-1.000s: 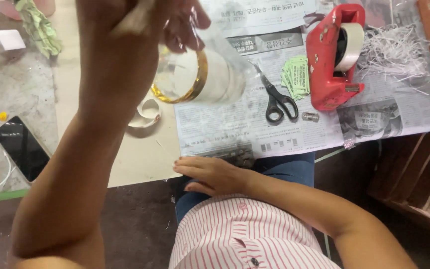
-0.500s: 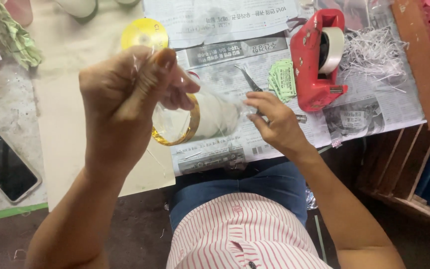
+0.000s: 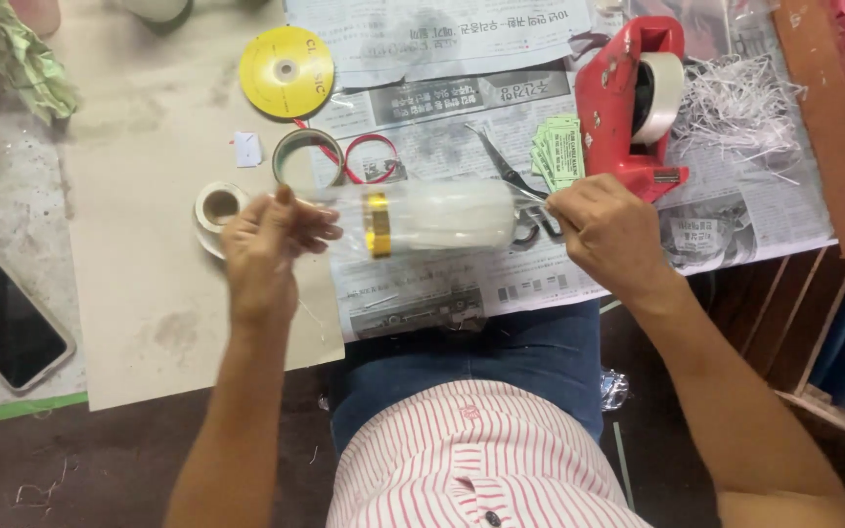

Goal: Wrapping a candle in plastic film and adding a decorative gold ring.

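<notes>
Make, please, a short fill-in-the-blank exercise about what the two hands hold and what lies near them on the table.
1. The left hand and the right hand hold a clear wrapped roll with a ____ band around it.
2. The tape dispenser beyond the right hand is ____.
3. The scissors lie on sheets of ____.
4. The round yellow thing on the table is a ____.

Missing words: gold; red; newspaper; disc

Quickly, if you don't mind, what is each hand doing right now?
Left hand: closed on one end of the clear plastic bottle.
Right hand: closed on the bottle's other end.
</notes>
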